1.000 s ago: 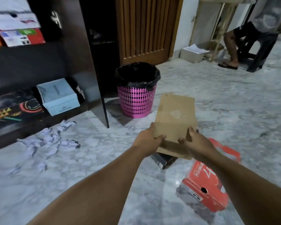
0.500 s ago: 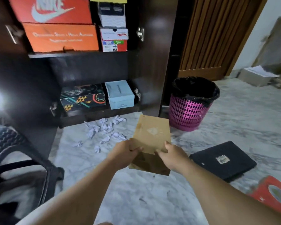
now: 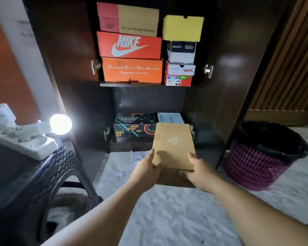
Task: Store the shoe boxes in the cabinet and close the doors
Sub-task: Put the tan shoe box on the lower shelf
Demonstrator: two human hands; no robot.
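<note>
The left hand (image 3: 146,167) clasps the near left corner of the brown cardboard shoe box (image 3: 174,144), fingers flat along its side, thumb underneath. The box hangs in the air above the floor, just before the cabinet's bottom shelf (image 3: 130,148), lid up. The right hand (image 3: 196,171) grips the near right corner. It looks stiff, dry and light; holding opposite sides near the bottom should keep the loose lid from lifting.
</note>
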